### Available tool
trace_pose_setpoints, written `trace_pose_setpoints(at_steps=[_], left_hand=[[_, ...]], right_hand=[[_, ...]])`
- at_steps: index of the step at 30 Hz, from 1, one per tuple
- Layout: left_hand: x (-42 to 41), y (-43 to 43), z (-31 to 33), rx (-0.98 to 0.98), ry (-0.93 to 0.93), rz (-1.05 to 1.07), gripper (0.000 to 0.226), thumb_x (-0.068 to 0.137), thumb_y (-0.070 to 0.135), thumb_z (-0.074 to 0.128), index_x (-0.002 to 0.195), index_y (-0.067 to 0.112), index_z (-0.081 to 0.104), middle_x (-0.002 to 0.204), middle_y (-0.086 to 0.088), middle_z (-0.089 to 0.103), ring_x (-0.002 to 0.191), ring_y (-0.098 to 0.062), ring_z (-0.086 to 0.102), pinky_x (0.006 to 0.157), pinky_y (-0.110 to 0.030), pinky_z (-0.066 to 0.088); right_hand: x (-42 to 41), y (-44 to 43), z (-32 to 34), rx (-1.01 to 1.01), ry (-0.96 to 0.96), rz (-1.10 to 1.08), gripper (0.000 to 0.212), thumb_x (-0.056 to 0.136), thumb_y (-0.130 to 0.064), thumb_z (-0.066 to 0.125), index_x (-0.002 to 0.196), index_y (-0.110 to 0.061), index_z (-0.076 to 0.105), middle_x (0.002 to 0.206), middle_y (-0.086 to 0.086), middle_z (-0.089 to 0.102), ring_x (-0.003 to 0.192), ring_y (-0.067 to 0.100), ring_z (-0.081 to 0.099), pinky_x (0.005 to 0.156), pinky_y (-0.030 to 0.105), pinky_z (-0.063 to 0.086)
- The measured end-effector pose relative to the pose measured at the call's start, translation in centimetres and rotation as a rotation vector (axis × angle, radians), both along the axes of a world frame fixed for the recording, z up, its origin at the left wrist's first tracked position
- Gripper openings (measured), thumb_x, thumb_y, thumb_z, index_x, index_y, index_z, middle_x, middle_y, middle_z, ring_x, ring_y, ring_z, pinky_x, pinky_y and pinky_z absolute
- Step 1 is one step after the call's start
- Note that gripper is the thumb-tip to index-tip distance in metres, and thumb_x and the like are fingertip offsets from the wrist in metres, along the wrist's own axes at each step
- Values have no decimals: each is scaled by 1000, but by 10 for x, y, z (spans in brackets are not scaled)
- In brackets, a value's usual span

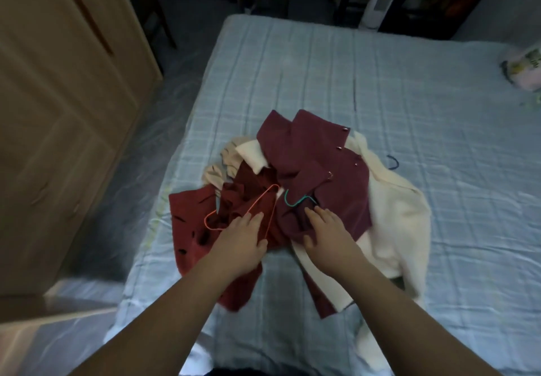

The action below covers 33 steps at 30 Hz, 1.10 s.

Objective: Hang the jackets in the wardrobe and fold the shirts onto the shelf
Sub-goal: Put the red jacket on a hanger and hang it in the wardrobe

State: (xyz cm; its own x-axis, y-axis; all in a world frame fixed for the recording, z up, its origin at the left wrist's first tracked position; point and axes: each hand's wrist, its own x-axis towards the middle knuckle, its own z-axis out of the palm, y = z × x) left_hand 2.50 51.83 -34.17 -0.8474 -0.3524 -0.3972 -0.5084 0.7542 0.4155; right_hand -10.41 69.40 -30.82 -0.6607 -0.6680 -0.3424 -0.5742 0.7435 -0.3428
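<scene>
Left hand flat over an orange wire hanger, right hand flat on the maroon jacket beside a green hanger — both grips released, fingers straight, clothes piled on the bed

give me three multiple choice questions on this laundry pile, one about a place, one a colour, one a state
1. Where does the pile of dark red and cream clothes lie?
A) on the floor
B) on the pale blue checked bed sheet
C) on a chair

2. What colour is the thin wire hanger at the left hand?
A) black
B) white
C) orange

3. How is the right hand?
A) flat, fingers straight, on the maroon snap-button jacket
B) lifting a hanger in the air
C) out of view

Answers:
1 B, the checked sheet shows all round the pile.
2 C, its orange wire loops over the red cloth.
3 A, its straight fingers lie on the jacket and pinch nothing.
</scene>
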Motion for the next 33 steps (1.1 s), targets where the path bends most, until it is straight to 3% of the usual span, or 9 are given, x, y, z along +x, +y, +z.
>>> trace_pose_setpoints(at_steps=[5,9,13,16,21,25,28,30,33], left_hand=[[6,-35,-46,92,-67,91,70,92,37,52,154,16,28,155,-11,36,141,-30,34,113,-46,34],[24,-47,-85,151,-120,150,71,85,44,43,150,17,36,148,-8,46,134,-29,44,108,-46,40],[46,-52,-120,177,-130,173,73,77,48,31,137,12,52,132,-10,58,121,-31,55,100,-44,46],[55,-54,-129,188,-82,256,58,78,31,44,129,6,58,125,-14,62,115,-33,57,99,-44,48],[59,-55,-141,138,41,514,29,77,7,53,106,6,60,103,-13,57,97,-32,56,83,-43,49],[57,-49,-146,137,65,704,14,84,7,55,93,16,50,97,0,46,85,-22,51,69,-36,43],[66,-40,-156,196,19,701,15,86,10,53,91,21,44,94,2,47,84,-23,54,68,-38,46],[76,-33,-162,199,-33,676,12,88,14,52,98,21,49,98,3,51,88,-22,57,70,-38,49],[86,-27,-170,205,-86,681,25,92,27,52,116,26,53,111,4,61,99,-20,62,80,-40,52]], right_hand=[[-17,-57,-56,14,-100,38,66,86,-27,54,148,-11,40,150,14,42,140,32,36,118,43,29],[-15,-90,-99,46,-181,78,70,80,-33,44,147,-12,42,145,11,48,136,29,42,113,43,36],[-1,-113,-141,97,-321,96,63,86,-17,56,147,-8,42,145,13,48,135,32,43,113,43,36],[16,-124,-168,152,-414,120,63,87,-17,62,146,-9,42,143,14,50,132,33,46,111,40,37],[36,-138,-202,155,-512,66,54,91,-15,61,143,-9,46,132,16,59,117,32,59,103,34,44],[44,-153,-223,104,-515,-5,33,92,-10,57,124,-5,57,98,13,69,97,34,66,91,37,49],[48,-158,-235,81,-562,-51,13,85,-20,53,96,-22,59,80,7,66,86,37,66,84,46,52],[51,-155,-247,61,-594,-43,5,80,-24,54,80,-29,54,69,-2,60,85,37,66,84,51,54],[57,-154,-252,14,-640,-67,13,86,-13,53,78,-23,57,72,2,62,82,34,66,83,54,55]])
